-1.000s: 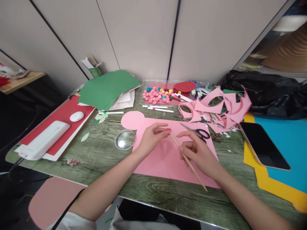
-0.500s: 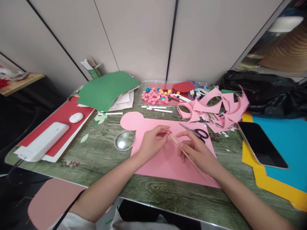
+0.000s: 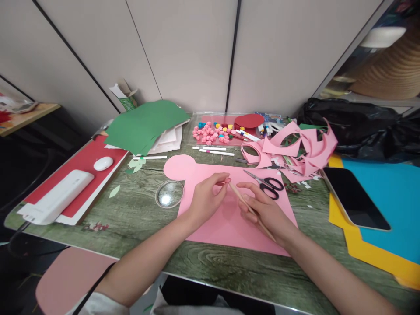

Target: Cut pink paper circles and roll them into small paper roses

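A large pink paper sheet [image 3: 223, 225] with a round lobe at its far left corner is laid flat on the green wood-grain counter [image 3: 138, 214]; its near edge is kept short of the counter's near edge. Bare counter is left to the sheet's left and along its near side. Only a narrow bare strip is left to its right, before a yellow card [image 3: 361, 245] under a blue card [image 3: 390, 197].

Over the sheet's middle the left hand [image 3: 205, 197] and right hand [image 3: 262, 210] are held close together. The left grip is pinched on a small pink rolled paper piece [image 3: 227, 180] at the far tip of a thin wooden stick [image 3: 251, 211]. The right grip is clenched round that stick.

One pair of black-handled scissors [image 3: 267, 183] is seen on the sheet's far right corner. One round clear glass disc [image 3: 169, 193] is set at its left edge, touching or just beside it. Three white marker pens are counted beyond its far edge: two together [image 3: 213, 150] and one further left [image 3: 154, 157]. One dark-screened phone [image 3: 356, 197] lies well to the right. One white mouse [image 3: 103, 163] and one long white device [image 3: 57, 196] lie well to the left.

The rolled piece is mostly covered by the left fingertips. The heap of pink paper offcuts [image 3: 295, 148] beyond the sheet's far right corner overlaps too much to be counted. The yellow card is cut off by the picture's edge.
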Demonstrator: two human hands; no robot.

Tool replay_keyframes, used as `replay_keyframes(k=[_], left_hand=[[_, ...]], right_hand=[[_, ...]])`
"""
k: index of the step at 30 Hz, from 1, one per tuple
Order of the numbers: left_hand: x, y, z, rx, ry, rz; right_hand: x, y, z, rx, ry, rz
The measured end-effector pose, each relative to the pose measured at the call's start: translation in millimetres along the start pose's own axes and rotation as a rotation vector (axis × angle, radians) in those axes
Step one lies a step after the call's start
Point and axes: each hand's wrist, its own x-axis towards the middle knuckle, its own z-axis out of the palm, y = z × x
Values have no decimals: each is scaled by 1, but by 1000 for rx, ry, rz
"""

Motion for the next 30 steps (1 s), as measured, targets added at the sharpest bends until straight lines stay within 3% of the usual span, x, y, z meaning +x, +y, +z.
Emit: replay_keyframes(k=[7,11,16,22,30], left_hand=[[2,4,-2,-419,-59,-177],[2,4,-2,-429,-40,-175],[-1,6,2,-356,10,-179],[-2,9,4,-289,49,-162],[-4,11,6,-333,86,-175]], right_hand=[[1,0,-6,-563,126,-215],[-1,-2,-4,-784,173,-275],[0,1,-1,-900,210,-304],[-1,3,0,-909,208,-324],[-4,4,2,-565,117,-212]])
